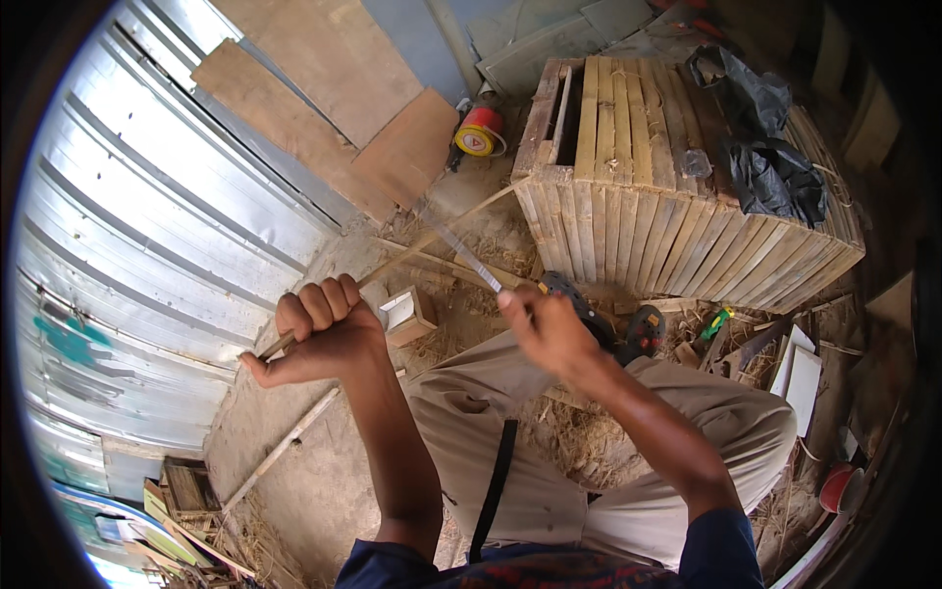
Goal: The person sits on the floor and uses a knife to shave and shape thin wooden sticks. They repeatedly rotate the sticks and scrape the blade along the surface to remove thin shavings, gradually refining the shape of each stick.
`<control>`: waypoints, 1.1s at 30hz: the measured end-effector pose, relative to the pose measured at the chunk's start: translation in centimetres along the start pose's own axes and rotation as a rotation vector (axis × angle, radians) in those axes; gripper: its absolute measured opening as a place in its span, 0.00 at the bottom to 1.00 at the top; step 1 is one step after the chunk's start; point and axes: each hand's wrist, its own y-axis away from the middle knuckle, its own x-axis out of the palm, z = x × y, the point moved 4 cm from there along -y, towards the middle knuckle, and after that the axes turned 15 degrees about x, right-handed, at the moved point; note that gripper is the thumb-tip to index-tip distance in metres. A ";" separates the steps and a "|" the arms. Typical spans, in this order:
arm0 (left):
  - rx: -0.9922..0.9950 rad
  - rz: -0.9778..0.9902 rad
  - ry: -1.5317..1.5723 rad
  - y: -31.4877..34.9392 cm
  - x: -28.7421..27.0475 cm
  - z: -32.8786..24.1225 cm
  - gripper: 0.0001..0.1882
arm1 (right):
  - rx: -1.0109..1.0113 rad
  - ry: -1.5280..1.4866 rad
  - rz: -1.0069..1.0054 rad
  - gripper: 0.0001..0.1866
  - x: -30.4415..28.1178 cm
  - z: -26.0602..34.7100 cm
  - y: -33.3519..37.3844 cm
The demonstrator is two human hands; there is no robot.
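My left hand [329,329] is closed in a fist round a long thin wooden strip [461,221]. One end pokes out past the thumb; the other reaches the near left corner of a slatted wooden crate [648,236]. My right hand [554,334] grips a knife [466,253] with a long, narrow, silvery blade, its handle hidden in the fingers. That blade points up and left toward the strip; whether the two touch I cannot tell. Under the strip, by my left wrist, stands a small open wooden box [410,319].
Black plastic bags [775,182] lie on the crate. A red and yellow bucket [479,133] stands near leaning plywood boards [324,69]. Corrugated metal sheeting [167,196] walls the left. To my right lie a green-handled tool [716,324] and a handsaw [756,348]. Shavings [569,442] litter the floor.
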 end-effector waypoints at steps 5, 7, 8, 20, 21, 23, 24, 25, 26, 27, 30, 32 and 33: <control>-0.015 -0.002 0.042 -0.1 -0.4 0.0 0.36 | 0.240 0.058 0.138 0.32 -0.1 -0.6 0.1; -0.028 0.015 0.077 0.0 -0.5 -0.2 0.36 | 0.216 -0.033 0.004 0.32 -1.1 0.3 0.2; -0.033 -0.006 0.119 0.0 -0.7 -0.1 0.36 | 0.151 -0.027 0.074 0.32 -0.9 0.9 0.3; 0.000 0.008 0.044 0.1 -1.2 -0.1 0.35 | 0.075 0.094 0.033 0.32 -1.1 -0.6 0.2; 0.008 0.022 0.061 0.0 -1.2 -0.1 0.35 | 0.157 0.138 0.110 0.32 -0.9 -1.0 0.1; -0.002 0.030 0.040 -0.1 -1.2 -0.1 0.33 | 0.152 0.053 0.033 0.31 -1.0 -0.8 0.2; -0.013 0.056 0.045 -0.2 -1.1 -0.2 0.32 | 0.189 0.083 0.036 0.30 -0.8 -0.9 0.3; -0.020 0.058 0.057 -0.4 -1.1 -0.1 0.31 | 0.166 0.092 -0.026 0.30 -1.0 -0.7 0.4; -0.020 0.045 0.042 -0.5 -1.1 -0.1 0.31 | 0.105 0.071 0.089 0.30 -0.5 -0.4 0.4; -0.025 0.057 0.037 -0.6 -1.1 -0.1 0.31 | 0.062 0.067 0.056 0.30 -0.6 -0.2 0.4; -0.028 0.012 0.000 -0.6 -1.1 -0.1 0.32 | 0.166 0.100 0.082 0.30 -0.9 -0.7 0.7; -0.020 -0.005 -0.004 -0.6 -1.1 -0.2 0.34 | 0.276 0.136 0.029 0.29 -1.8 -1.2 0.6; -0.018 0.029 0.011 -0.5 -0.9 -0.1 0.34 | 0.338 0.135 -0.027 0.28 -2.5 -1.4 0.3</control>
